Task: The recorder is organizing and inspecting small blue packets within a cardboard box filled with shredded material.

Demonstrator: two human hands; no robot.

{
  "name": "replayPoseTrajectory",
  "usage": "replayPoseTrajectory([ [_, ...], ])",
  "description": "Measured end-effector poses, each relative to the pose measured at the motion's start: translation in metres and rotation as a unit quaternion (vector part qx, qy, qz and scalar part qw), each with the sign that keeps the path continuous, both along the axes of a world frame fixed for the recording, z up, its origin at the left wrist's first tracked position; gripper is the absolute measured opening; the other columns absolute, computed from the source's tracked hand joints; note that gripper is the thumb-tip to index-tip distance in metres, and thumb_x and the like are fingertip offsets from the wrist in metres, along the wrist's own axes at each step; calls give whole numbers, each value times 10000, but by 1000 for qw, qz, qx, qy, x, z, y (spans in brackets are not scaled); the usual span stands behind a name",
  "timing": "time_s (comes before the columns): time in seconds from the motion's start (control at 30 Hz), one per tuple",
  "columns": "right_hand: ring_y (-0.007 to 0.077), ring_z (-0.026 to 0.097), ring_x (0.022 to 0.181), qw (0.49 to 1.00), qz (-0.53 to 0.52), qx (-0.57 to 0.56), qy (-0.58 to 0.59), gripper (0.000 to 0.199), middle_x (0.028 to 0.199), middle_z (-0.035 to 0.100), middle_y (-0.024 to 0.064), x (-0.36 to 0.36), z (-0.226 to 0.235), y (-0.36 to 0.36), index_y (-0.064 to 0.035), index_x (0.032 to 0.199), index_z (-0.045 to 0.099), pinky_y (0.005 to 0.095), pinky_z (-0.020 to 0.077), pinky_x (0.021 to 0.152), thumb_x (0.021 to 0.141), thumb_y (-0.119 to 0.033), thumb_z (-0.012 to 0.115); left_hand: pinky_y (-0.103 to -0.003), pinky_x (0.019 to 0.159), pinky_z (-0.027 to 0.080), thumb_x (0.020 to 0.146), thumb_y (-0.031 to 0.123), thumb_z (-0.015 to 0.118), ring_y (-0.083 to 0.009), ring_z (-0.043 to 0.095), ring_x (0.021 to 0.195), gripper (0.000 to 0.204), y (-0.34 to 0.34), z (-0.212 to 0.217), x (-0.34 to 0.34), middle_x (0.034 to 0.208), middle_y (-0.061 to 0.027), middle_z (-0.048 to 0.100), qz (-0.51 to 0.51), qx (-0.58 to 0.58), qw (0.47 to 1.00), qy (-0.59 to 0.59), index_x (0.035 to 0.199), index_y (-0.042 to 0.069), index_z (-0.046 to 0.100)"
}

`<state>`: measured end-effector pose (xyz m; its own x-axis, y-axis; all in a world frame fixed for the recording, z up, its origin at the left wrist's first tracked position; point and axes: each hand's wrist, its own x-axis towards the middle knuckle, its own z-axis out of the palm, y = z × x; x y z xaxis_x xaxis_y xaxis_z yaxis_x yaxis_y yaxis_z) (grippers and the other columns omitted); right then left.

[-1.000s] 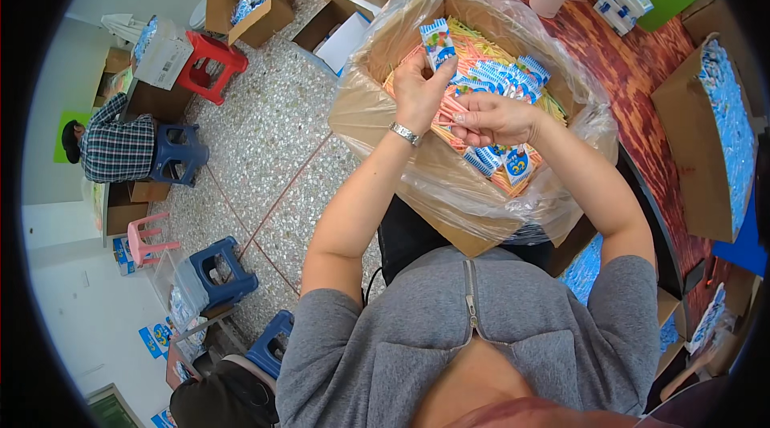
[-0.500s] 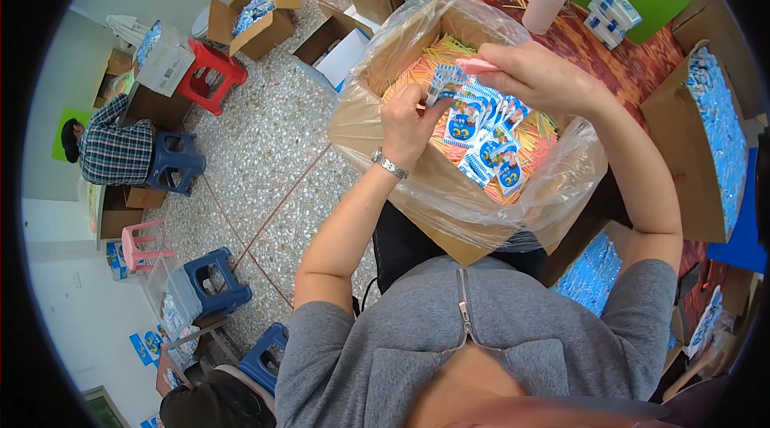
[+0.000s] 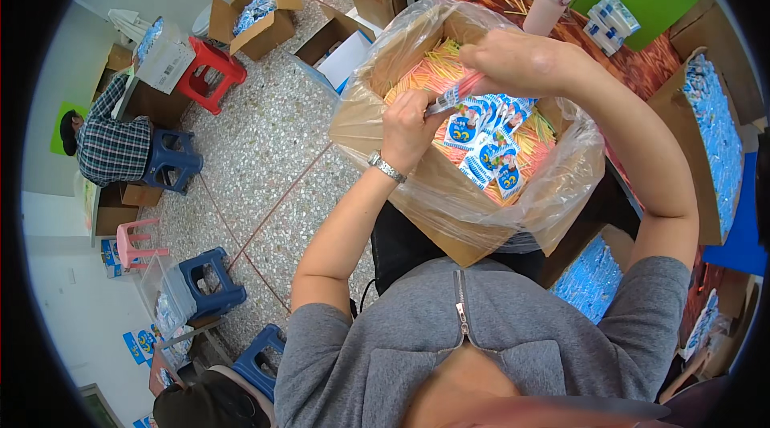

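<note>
My left hand pinches the lower end of a small blue-and-white packet above an open carton. My right hand is closed on a bunch of thin pink sticks, whose lower ends meet the packet's upper end; how far inside they reach I cannot tell. Below both hands lies a pile of flat blue-and-white packets on many loose pink, yellow and green sticks. A clear plastic liner hangs over the walls of the carton.
A pink bottle and a clear-and-blue container stand on the red-brown table. Cartons of blue packets flank me, one at right, one by my right elbow. Stools and another person are at left.
My right hand has turned over and moved slightly left, bringing the pink sticks down to the packet. The packet in my left hand now tilts up toward them.
</note>
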<state>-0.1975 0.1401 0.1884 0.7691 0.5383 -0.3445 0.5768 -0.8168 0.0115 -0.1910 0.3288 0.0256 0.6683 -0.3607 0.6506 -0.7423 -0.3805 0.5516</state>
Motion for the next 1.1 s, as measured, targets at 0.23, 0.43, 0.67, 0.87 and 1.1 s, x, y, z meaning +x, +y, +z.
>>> replayPoseTrajectory([
  [0.23,343,601,896,957,36,256,-136,546,962,595,161,-8,-39,-12,-53,1297,480,416,475,787,837,-270,680,-305,555,514,779,122,753,-201,659,576,191,-3,-8,-2,687,-112,667,-76,-85,973,199,895,-4,669],
  [0.43,262,673,822,933,-136,333,-32,239,868,685,111,-3,-136,-33,-51,1061,609,379,507,707,871,-193,636,-319,664,592,828,132,704,-234,656,942,353,-1,-8,2,1065,-170,636,-58,-64,983,159,1123,-38,610],
  [0.67,307,653,855,939,-242,242,-33,253,914,668,119,-21,-208,-21,-82,1046,606,412,506,748,873,-263,640,-311,641,586,831,122,700,-236,679,838,250,3,-8,-2,981,-152,662,-88,-22,979,181,1035,-14,653],
  [0.87,342,633,899,986,-115,90,84,332,1012,618,137,-36,-193,-64,-86,943,606,442,521,736,762,-332,736,-290,629,578,830,114,699,-213,684,784,214,7,-3,-6,926,-138,675,-77,-46,977,193,1001,-10,664],
  [1.1,304,622,827,990,-30,97,95,305,823,603,116,-47,-210,-81,-50,856,575,427,484,681,733,-249,770,-295,643,570,829,127,701,-203,683,783,211,-11,-4,-17,913,-137,678,-132,-34,964,230,993,-4,677],
])
